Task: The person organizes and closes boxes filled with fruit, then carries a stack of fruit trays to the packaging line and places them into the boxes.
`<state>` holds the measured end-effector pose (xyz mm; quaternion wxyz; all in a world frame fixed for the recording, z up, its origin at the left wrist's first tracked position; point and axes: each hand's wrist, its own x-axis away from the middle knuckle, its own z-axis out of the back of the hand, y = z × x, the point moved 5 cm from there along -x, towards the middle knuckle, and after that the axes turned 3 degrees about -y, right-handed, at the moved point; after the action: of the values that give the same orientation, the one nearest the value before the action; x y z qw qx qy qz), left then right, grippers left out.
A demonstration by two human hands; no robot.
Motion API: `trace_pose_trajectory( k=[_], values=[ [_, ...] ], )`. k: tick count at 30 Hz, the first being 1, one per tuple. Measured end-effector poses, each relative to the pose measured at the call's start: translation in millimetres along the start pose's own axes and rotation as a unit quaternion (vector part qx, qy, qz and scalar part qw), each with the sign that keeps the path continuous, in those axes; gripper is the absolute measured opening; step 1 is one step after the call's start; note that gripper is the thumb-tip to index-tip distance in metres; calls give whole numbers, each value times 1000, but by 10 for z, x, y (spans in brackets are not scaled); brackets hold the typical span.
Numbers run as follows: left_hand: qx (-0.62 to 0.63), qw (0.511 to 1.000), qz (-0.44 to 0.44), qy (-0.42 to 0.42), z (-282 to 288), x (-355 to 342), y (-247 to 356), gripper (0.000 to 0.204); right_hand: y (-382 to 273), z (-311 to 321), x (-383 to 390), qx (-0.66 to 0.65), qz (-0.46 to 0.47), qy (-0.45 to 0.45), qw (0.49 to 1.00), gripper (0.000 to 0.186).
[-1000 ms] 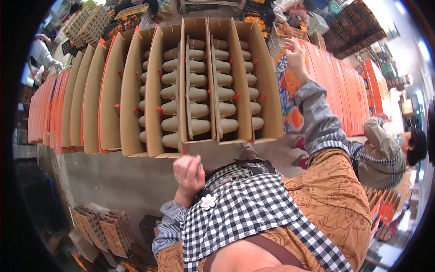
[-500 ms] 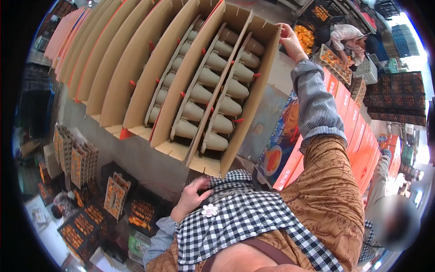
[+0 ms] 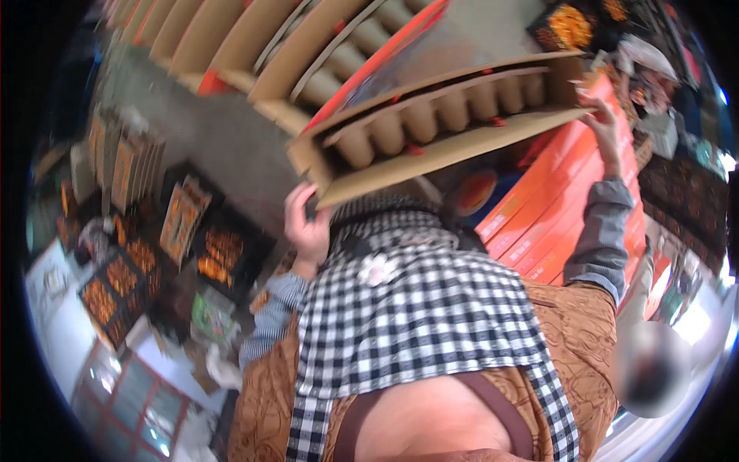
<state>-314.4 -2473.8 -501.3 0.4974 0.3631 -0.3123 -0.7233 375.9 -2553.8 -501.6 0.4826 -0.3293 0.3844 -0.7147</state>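
Observation:
An open cardboard box (image 3: 454, 142) lies tilted across the front of my checked apron. Inside it is a grey-brown moulded pulp tray (image 3: 454, 112) with a row of cup-shaped bumps, and small red tabs show along the box's edges. My right hand (image 3: 603, 127) is closed on the box's right end. At the lower left corner my left hand (image 3: 308, 227) has its fingers and thumb curved about the cardboard; blur hides the exact contact.
Further open boxes (image 3: 265, 50) stand in a row at the upper left. Stacked red-orange boxes (image 3: 539, 208) rise at the right. Crates of orange items (image 3: 119, 281) and upright trays (image 3: 185, 215) are at the lower left. Another person (image 3: 650, 73) works at the upper right.
The end box has come away from the row and swung toward my body, now lying crosswise. My right hand moved right and nearer with it; my left hand rose to its left corner.

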Motion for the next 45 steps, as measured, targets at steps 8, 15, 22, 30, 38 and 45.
trace_pose_trajectory(
  k=[8,15,22,30,38,45],
  values=[
    [177,964,159,-120,-122,-154,-43,42,95,-179,-375,53,-82,-33,995,25],
    [-220,948,-224,47,-99,-188,749,57,-231,-503,-634,114,-153,15,981,53],
    [-402,862,-187,-246,-1519,-687,686,107,-200,-431,-342,16,-158,208,965,67],
    [-355,869,-85,-333,-1590,-800,573,81,-1365,-1514,213,454,173,-68,872,100],
    [-296,868,-1,-399,-1557,-932,639,37,-1114,-1610,-357,460,238,-222,826,55],
    [-253,844,28,-472,-1571,-981,679,33,-1030,-1417,-167,395,235,-214,862,70]
  ],
)
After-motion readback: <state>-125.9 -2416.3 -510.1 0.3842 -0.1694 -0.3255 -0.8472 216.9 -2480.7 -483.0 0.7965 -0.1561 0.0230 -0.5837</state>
